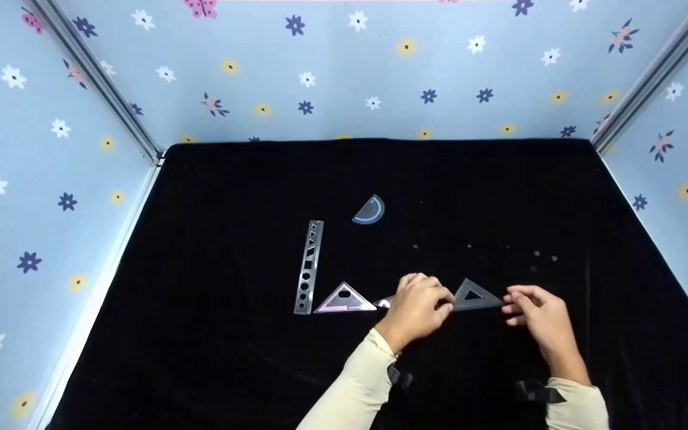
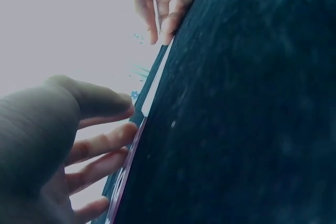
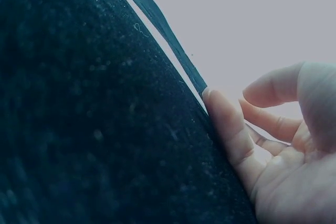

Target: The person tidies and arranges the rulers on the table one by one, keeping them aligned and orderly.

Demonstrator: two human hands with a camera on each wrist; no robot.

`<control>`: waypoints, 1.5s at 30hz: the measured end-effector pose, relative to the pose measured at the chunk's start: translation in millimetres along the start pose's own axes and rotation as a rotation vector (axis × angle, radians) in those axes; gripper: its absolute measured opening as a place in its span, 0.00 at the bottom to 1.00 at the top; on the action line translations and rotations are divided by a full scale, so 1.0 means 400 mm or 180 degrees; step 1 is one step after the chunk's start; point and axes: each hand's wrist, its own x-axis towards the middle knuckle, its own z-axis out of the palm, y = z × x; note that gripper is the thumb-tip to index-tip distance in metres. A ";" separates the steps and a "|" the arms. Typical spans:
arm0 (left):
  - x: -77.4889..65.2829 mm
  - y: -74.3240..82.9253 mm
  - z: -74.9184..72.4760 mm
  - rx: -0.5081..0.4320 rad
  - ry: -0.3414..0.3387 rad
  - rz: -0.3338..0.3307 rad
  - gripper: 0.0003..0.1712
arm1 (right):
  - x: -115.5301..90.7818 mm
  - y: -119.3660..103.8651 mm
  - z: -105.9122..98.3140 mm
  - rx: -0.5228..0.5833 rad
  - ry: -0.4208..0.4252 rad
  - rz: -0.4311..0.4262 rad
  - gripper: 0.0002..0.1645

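Observation:
My left hand (image 1: 418, 306) rests over a clear flat piece (image 1: 383, 302) with a pink-and-white print, covering most of it; its shape cannot be told. In the left wrist view the fingertips (image 2: 123, 129) touch along the edges of the flat pieces, thumb apart from the fingers. My right hand (image 1: 540, 310) touches the right corner of a clear set square (image 1: 481, 298) with a triangular cutout. From the right wrist view, its thumb stands away from the fingers. Left of the left hand lies another set square (image 1: 345, 303) with a pink lower edge.
A clear stencil ruler (image 1: 307, 269) with shaped cutouts lies nearly upright to the left. Behind the row is a small protractor (image 1: 370, 210) with a blue arc. Black cloth (image 1: 230, 197) covers the table, and flowered panels (image 1: 344, 77) stand around it.

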 end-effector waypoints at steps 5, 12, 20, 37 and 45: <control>-0.005 -0.011 -0.008 -0.0194 -0.0015 -0.0033 0.08 | -0.002 0.003 0.002 -0.0018 -0.0025 0.0043 0.15; -0.001 -0.043 -0.030 -0.0296 0.0132 -0.0096 0.08 | 0.001 0.000 0.001 -0.0038 -0.0013 0.0009 0.15; -0.002 -0.083 -0.051 -0.0347 0.0253 -0.0299 0.07 | 0.002 0.000 0.004 -0.0035 -0.0019 0.0011 0.16; -0.005 -0.127 -0.083 -0.0427 0.0397 -0.0786 0.08 | 0.004 -0.056 0.017 -0.0059 -0.0146 0.0276 0.16; -0.006 -0.135 -0.083 -0.0464 0.0583 -0.0894 0.07 | 0.018 -0.095 0.055 -0.0195 -0.0228 0.0134 0.16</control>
